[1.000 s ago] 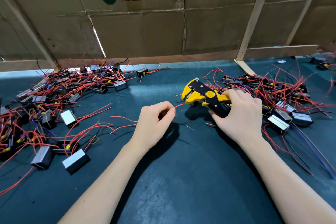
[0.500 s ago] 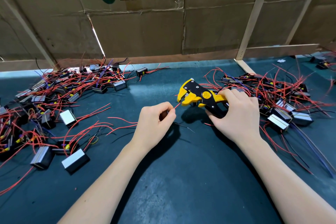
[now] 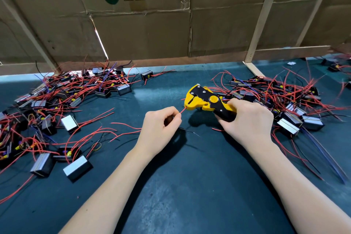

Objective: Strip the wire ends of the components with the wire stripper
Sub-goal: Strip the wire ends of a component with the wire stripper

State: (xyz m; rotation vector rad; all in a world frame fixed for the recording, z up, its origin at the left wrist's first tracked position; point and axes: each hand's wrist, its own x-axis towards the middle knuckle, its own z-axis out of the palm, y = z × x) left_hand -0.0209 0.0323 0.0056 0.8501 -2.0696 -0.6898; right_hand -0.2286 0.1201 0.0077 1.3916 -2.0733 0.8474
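Stripper [image 3: 206, 103] moved onto wire [image 3: 183, 110] tip; L hand [image 3: 159, 129] pinches wire, R hand [image 3: 247, 121] grips stripper.

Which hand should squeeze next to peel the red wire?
Probably the right hand: it already grips the handles of the yellow wire stripper. The left hand is busy pinching the red wire, whose tip sits at the stripper's mouth.

Dark teal table mat [image 3: 190, 186]; cardboard wall [image 3: 144, 30] behind, pale wooden slats [image 3: 263, 19] across.
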